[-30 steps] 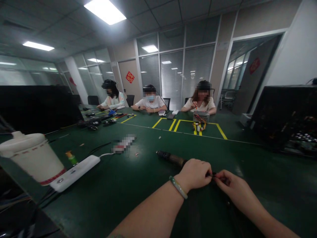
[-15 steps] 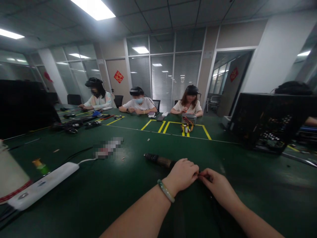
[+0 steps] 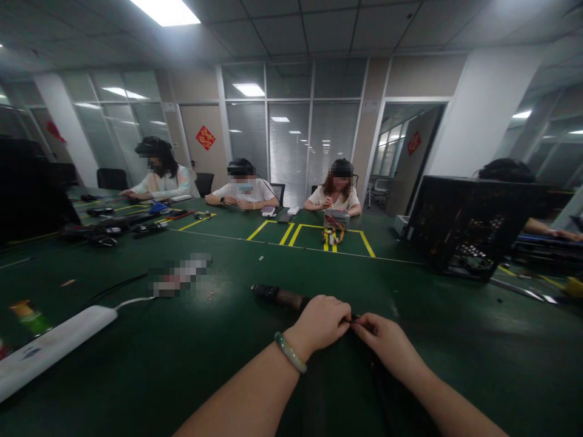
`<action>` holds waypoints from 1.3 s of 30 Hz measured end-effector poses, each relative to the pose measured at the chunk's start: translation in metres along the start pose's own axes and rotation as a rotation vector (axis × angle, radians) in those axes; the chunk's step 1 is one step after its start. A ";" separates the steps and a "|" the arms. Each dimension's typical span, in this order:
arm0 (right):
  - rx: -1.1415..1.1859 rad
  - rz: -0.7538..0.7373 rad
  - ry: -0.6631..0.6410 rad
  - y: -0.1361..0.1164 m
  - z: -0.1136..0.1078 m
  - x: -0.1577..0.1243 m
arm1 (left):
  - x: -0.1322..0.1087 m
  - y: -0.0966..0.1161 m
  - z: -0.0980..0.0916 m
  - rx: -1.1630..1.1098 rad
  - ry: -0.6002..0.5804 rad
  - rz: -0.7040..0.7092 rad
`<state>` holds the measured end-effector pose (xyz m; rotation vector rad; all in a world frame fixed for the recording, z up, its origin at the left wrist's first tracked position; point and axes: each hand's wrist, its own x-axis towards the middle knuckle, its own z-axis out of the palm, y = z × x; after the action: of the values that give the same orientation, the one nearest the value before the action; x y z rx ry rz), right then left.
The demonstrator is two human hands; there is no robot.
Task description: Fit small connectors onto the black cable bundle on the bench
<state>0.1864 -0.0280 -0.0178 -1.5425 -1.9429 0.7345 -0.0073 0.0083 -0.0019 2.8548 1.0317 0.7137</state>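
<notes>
Left hand (image 3: pixel 321 321) and right hand (image 3: pixel 387 343) both pinch a dark cable end (image 3: pixel 354 317) at the table's (image 3: pixel 182 364) near edge; likely light and limp; best held close beside its tip.

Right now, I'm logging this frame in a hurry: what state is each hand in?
Left hand: closed, fingertips pinching a small dark thin piece, too small to identify.
Right hand: closed, pinching the same piece from the other side.

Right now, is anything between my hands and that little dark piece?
Nothing visible: the left hand and right hand both pinch the dark piece. The tool lies behind the left hand, not between them.
</notes>
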 end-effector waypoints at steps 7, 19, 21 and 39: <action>0.004 0.029 -0.077 -0.006 -0.009 0.004 | 0.001 0.000 0.000 -0.007 -0.006 0.005; 0.014 0.027 0.005 -0.005 -0.001 -0.003 | 0.000 0.001 -0.003 -0.014 -0.009 0.003; 0.014 0.025 0.014 -0.003 0.000 -0.002 | 0.000 0.001 -0.003 -0.004 -0.015 -0.001; 0.024 0.015 0.027 0.001 0.002 -0.001 | -0.002 -0.001 -0.015 -0.004 -0.029 -0.053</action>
<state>0.1859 -0.0286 -0.0198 -1.5467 -1.8986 0.7369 -0.0157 0.0065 0.0104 2.8141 1.0957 0.6679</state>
